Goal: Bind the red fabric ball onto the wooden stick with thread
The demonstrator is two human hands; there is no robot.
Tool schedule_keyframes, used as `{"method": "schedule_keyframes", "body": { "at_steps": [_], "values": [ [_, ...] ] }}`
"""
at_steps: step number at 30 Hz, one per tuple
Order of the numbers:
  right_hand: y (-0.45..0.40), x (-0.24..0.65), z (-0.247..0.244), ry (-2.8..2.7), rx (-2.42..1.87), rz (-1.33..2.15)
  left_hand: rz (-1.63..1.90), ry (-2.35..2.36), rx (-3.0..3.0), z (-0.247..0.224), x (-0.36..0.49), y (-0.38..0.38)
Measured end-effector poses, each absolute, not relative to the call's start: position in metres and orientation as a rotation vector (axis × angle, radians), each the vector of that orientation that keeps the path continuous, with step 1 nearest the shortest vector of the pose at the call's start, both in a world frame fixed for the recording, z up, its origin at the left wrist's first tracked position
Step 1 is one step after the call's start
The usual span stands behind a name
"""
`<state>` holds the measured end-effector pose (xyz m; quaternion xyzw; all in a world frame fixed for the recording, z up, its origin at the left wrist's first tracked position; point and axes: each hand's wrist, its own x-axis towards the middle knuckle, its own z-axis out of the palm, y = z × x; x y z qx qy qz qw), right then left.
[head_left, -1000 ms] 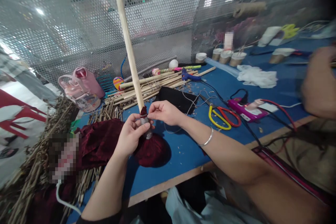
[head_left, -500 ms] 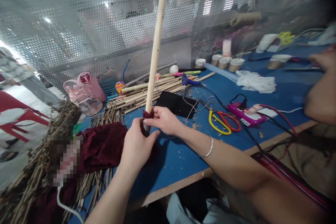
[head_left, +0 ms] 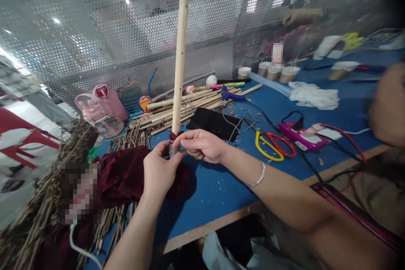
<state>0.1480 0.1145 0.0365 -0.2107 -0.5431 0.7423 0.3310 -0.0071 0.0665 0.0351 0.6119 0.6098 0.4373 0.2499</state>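
Note:
A long peeled wooden stick (head_left: 179, 50) stands upright, tilted slightly, its lower end tucked into maroon velvet cloth (head_left: 182, 182). A grey band (head_left: 172, 150), apparently wound cord or wire, circles the cloth around the stick. My left hand (head_left: 160, 166) is closed around this wrapped lower end, thumb in front. From the right, my right hand (head_left: 202, 145) pinches at the band, its fingers pressed together; what they hold is too small to make out. More maroon velvet (head_left: 123, 175) lies left of my left hand.
Behind are peeled sticks (head_left: 202, 103), black cloth (head_left: 213, 124) and a blue glue gun (head_left: 232, 94). Scissors (head_left: 275, 145) and a purple power strip (head_left: 302, 135) with cords lie right. Dry stalks (head_left: 110, 228) and a pink bottle (head_left: 109, 101) are left. A co-worker's arm (head_left: 389, 109) is at right.
The stick's top has swung left, nearer upright. My left hand has shifted slightly left and now shows the grey band. My right fingers have gone from the cloth's top edge to a pinch beside the band.

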Motion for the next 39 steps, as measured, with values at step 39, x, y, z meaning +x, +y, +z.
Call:
{"method": "schedule_keyframes", "body": {
  "at_steps": [39],
  "values": [
    [0.136,0.145,0.016,-1.741,-0.680,1.568,1.347,1.560,1.361,0.028,-0.016,0.073]
  ]
}}
